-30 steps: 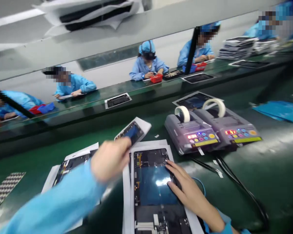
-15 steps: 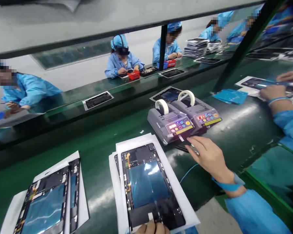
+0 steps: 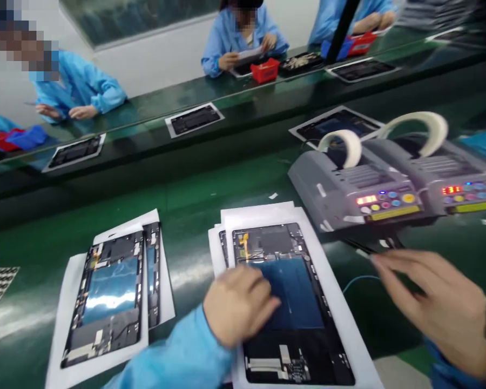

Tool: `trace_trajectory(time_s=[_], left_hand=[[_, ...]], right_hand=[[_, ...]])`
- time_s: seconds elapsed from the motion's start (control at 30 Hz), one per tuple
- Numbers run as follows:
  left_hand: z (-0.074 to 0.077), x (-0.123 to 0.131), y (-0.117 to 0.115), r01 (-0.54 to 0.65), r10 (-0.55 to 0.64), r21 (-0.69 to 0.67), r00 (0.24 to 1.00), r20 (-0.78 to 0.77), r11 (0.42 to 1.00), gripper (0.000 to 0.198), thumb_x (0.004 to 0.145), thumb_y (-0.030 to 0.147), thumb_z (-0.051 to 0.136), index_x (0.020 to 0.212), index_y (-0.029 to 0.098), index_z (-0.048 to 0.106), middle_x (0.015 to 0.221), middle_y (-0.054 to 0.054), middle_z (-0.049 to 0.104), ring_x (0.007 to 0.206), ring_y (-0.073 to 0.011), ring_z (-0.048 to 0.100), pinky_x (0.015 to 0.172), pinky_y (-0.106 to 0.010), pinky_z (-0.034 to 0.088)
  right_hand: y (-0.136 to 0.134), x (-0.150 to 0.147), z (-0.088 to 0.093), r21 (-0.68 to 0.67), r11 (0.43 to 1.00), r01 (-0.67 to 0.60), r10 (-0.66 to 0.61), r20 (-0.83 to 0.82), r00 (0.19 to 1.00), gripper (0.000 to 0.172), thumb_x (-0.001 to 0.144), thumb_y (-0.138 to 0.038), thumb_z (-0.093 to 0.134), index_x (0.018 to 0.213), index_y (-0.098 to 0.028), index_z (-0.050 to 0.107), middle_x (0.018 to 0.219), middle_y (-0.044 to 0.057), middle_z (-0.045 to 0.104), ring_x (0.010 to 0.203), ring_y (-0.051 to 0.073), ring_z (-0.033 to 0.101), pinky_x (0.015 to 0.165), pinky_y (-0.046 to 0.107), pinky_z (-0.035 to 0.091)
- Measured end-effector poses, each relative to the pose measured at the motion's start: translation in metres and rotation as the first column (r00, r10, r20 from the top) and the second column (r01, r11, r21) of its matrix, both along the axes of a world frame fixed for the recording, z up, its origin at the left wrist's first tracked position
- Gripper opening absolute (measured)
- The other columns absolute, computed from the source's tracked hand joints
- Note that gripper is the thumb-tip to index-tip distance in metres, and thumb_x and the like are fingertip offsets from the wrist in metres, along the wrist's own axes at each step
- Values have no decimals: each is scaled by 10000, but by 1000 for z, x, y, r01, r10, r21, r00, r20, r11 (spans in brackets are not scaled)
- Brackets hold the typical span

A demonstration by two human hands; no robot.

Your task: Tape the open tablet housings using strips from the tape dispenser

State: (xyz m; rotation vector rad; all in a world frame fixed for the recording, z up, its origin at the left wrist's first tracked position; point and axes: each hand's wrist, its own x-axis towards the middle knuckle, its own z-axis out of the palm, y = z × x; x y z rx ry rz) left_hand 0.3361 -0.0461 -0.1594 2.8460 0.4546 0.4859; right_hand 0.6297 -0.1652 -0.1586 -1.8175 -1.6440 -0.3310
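Head view — left fingers (image 3: 261, 294) are curled over a tablet (image 3: 297, 294), right fingers (image 3: 400, 260) nearly closed beside a strip (image 3: 363, 253) — holds unclear.

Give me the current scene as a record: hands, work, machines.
Left hand: blurred, over the central device; contact unclear
Right hand: right of that device, small white strip at its fingertips, grip blurred
Central device: opened up, on white sheets
Left-side devices: two, overlapping
Machines: two grey units, white rolls, lit displays
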Motion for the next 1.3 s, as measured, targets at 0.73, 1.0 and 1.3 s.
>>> trace_trajectory(time_s=[0.73, 1.0, 1.3], left_hand=[[-25, -1, 61, -230, 217, 7, 928, 302, 973, 343, 927, 311, 443, 1061, 100, 678, 1083, -143, 670, 1077, -266, 597, 996, -437, 509], [-30, 2, 57, -238, 245, -60, 929, 277, 969, 328, 900, 311, 482, 1066, 104, 676, 1154, -134, 653, 1140, -263, 554, 1051, -440, 457], [-31, 2, 57, -247, 247, -40, 918, 309, 968, 312, 875, 311, 520, 1044, 110, 688, 1143, -115, 659, 1119, -266, 570, 1050, -430, 465]], right_hand=[[133, -119, 7, -179, 951, -253, 306, 400, 864, 111, 928, -182, 516, 865, -156, 603, 733, 6, 637, 567, 113, 541, 527, 275, 336], [130, -115, 4, -230, 940, -252, 328, 407, 853, 54, 907, -189, 569, 898, -157, 611, 794, 9, 666, 627, 121, 567, 540, 277, 324], [130, -115, 4, -244, 942, -232, 318, 420, 850, 55, 883, -197, 621, 911, -151, 631, 794, 4, 661, 636, 138, 563, 548, 281, 319]])
